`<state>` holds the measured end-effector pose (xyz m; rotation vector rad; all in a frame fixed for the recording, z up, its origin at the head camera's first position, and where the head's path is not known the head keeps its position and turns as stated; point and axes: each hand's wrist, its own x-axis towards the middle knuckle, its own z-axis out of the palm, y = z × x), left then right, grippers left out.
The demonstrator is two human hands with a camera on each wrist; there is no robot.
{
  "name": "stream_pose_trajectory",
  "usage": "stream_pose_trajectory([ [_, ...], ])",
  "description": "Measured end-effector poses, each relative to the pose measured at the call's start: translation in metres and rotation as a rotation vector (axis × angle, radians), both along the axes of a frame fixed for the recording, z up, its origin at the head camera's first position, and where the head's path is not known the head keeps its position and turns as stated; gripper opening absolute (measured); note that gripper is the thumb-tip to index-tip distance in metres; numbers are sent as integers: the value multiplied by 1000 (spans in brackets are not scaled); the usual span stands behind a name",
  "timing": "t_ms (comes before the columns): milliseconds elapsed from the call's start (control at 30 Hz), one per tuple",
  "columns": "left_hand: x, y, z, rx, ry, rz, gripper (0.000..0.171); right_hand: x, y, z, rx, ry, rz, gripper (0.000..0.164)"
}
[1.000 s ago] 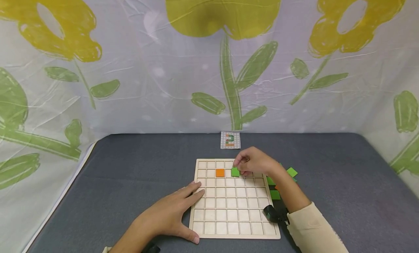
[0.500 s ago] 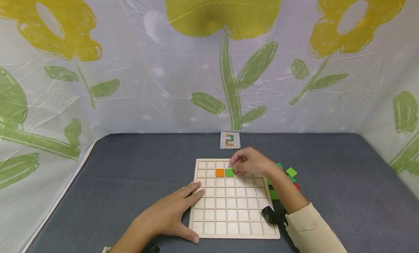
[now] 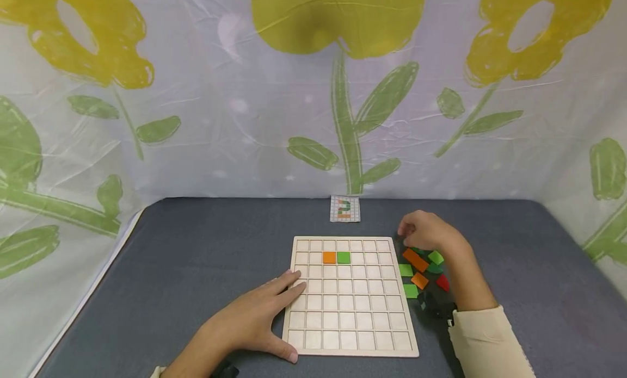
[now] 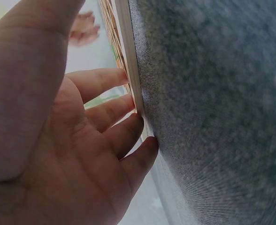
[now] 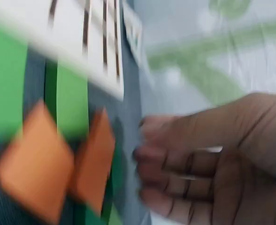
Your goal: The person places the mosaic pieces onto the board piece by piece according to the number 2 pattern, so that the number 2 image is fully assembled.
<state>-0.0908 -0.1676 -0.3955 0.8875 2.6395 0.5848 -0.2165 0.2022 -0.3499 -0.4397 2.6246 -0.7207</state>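
Observation:
A pale wooden grid board (image 3: pixel 350 302) lies on the table. In its second row from the back sit an orange square tile (image 3: pixel 330 257) and, touching side by side, a green square tile (image 3: pixel 344 257). My left hand (image 3: pixel 254 319) rests at the board's left edge, fingers spread over the rim and thumb near the front corner. My right hand (image 3: pixel 431 231) hovers by the back of a loose pile of tiles, where an orange tile (image 3: pixel 415 259) lies nearest. Its fingers are loosely bent, and the right wrist view shows nothing between them.
Right of the board lie several loose green, orange and red tiles, among them a red tile (image 3: pixel 443 283) and a green tile (image 3: pixel 410 291). A small pattern card (image 3: pixel 345 209) lies behind the board. A flower-printed cloth (image 3: pixel 220 122) hangs behind the table.
My right hand slid the green tile left into the square beside the orange one. Then it let go and moved right to the loose tiles. The left hand stayed still.

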Motion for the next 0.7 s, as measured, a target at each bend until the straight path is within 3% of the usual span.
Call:
stream_pose_trajectory([
  [133, 0, 0, 0, 0, 2, -2, 115, -2, 23, -3, 94, -47, -35, 20],
  [300, -1, 0, -1, 2, -2, -4, 116, -4, 24, -11, 61, -43, -58, 15],
  [467, -2, 0, -1, 5, -13, 1, 117, -5, 15, -12, 60, 43, -52, 11],
  [700, -1, 0, -2, -4, -1, -6, 116, -9, 13, -17, 11, 46, -61, 26],
])
